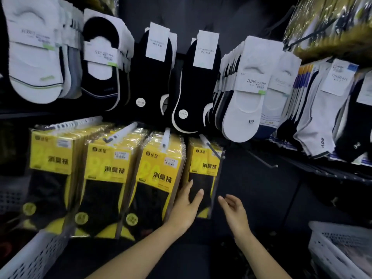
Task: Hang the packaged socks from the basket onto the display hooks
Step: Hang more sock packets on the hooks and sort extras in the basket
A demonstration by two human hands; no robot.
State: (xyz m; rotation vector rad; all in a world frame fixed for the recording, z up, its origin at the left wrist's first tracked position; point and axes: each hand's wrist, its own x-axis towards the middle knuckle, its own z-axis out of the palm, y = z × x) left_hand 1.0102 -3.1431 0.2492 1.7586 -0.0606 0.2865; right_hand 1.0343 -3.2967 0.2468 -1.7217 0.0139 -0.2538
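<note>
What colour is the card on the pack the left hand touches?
Yellow card with black lettering; head view.

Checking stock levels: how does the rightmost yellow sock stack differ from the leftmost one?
The rightmost yellow stack is thin, only a few packs; the leftmost yellow stack is thick, with many packs. The left hand rests on the rightmost stack; no hand touches the leftmost. Both hang from hooks in the same yellow-and-black packaging.

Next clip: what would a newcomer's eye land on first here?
Four rows of bright yellow sock packs hang lower left. The left hand touches the rightmost pack with straight fingers, the right hand open beside it. Above hang black and white socks.
</note>
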